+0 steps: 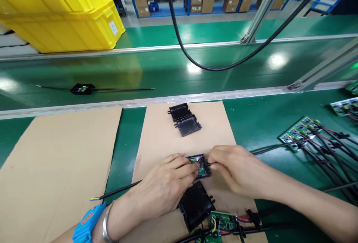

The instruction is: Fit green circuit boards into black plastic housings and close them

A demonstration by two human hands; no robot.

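My left hand (167,181) grips a small black plastic case (207,175), its fingertips pressing on the green circuit board (201,168) inside. At the case's right end my right hand (237,166) pinches a black cable (270,149) where it enters. Another black cable (123,189), with blue and yellow wire ends, comes out left from beneath my left hand. Just below lies a black case half (196,205), open side up. Close to it are circuit boards (223,220) with cables. My left fingers partly hide the board.
Two open black case halves (188,124) lie farther up the cardboard sheet (156,123). Wired circuit boards (300,133) are at right. A finished-looking cased unit (82,89) lies on the green belt beyond the rail. Yellow crates (72,30) stand back left; a black cable (207,67) hangs overhead.
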